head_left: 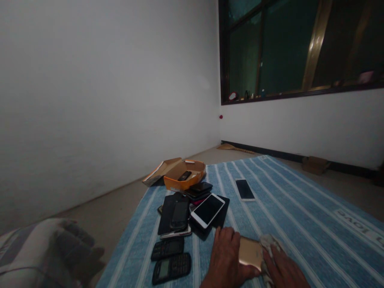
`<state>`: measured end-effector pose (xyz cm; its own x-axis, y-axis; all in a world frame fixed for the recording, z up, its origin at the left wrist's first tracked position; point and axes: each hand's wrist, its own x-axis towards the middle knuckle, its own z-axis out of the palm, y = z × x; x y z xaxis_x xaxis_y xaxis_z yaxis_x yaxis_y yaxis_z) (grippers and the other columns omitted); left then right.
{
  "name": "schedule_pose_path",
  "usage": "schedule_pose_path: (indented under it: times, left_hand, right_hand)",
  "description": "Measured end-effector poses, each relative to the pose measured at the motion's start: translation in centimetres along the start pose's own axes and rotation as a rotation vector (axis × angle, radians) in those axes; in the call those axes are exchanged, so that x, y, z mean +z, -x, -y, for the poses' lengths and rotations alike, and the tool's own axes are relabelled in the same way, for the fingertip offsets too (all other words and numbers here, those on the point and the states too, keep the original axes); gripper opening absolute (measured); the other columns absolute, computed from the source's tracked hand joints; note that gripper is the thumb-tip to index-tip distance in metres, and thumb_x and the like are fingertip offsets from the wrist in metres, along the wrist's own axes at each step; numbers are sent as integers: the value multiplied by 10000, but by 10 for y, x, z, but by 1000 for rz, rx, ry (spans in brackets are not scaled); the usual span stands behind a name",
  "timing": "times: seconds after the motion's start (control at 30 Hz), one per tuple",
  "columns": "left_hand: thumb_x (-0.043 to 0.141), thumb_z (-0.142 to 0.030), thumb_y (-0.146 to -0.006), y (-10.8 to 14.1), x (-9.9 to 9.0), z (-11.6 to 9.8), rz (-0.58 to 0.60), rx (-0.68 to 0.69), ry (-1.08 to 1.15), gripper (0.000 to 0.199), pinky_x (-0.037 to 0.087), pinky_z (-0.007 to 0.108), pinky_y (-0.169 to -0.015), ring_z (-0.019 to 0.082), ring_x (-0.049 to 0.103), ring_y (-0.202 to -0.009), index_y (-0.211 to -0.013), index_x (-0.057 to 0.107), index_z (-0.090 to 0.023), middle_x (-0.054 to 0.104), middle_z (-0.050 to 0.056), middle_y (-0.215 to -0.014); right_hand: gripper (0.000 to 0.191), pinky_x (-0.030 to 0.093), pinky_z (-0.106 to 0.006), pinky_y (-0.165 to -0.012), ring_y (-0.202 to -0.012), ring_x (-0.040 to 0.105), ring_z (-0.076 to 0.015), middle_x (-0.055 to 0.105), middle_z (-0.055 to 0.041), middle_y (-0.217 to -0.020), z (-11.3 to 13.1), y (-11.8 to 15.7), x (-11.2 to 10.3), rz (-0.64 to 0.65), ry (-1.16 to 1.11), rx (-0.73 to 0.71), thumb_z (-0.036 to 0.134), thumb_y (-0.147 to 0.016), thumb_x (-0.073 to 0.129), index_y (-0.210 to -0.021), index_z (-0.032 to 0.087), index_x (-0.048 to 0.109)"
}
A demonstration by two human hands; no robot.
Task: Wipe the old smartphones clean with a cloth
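Near the bottom edge, my left hand grips the left side of a gold smartphone, back side up. My right hand presses a crumpled pale cloth against the phone's right end. Left of my hands lie two black keypad phones, the nearer one with a greenish screen and the other just beyond it. Past them is a pile with a white smartphone lying tilted on top and a black phone beside it.
An open orange box with a dark phone inside stands at the far left of the blue striped sheet. Another white smartphone lies apart, further back. A broom and a cardboard box are on the floor.
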<state>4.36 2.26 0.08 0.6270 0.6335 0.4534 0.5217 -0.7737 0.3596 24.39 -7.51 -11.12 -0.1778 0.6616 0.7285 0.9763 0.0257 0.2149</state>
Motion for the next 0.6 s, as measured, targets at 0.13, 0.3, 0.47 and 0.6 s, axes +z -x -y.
schedule_pose_path:
  times: [0.13,0.3,0.47,0.6]
  left_hand:
    - [876,-609,-494,3,9,1,-74,-60,-120,675,439,505,-924,318,560,-950,-967,630,-196,601,76,-980]
    - [833,-640,-535,7,19,6,-170,-111,-259,702,475,479,-840,340,545,-955,-1034,640,-186,590,102,-997]
    - [811,-599,-595,5,12,4,-103,-115,-203,633,463,461,-878,317,545,-971,-1055,642,-198,592,90,-1025]
    - [821,-567,-593,2,3,-1,-18,-158,-181,633,460,479,-883,328,543,-977,-1070,646,-189,594,99,-1025]
  right_hand:
    - [565,554,-386,-825,-1113,649,-313,638,-152,-1293,-13,-21,-1,32,-59,-80,166,-834,496,-1397,206,488]
    - [486,535,-404,-914,-1204,596,-296,613,-126,-1336,-9,-51,-2,38,-236,6,169,-858,453,-1326,194,580]
    - [455,527,-413,-948,-1232,580,-274,601,-118,-1351,-10,-61,-5,61,-336,23,173,-889,429,-1307,192,607]
    - [444,554,-397,-892,-1148,639,-265,660,-116,-1269,-16,-59,-14,32,-293,-22,121,-855,429,-1236,182,649]
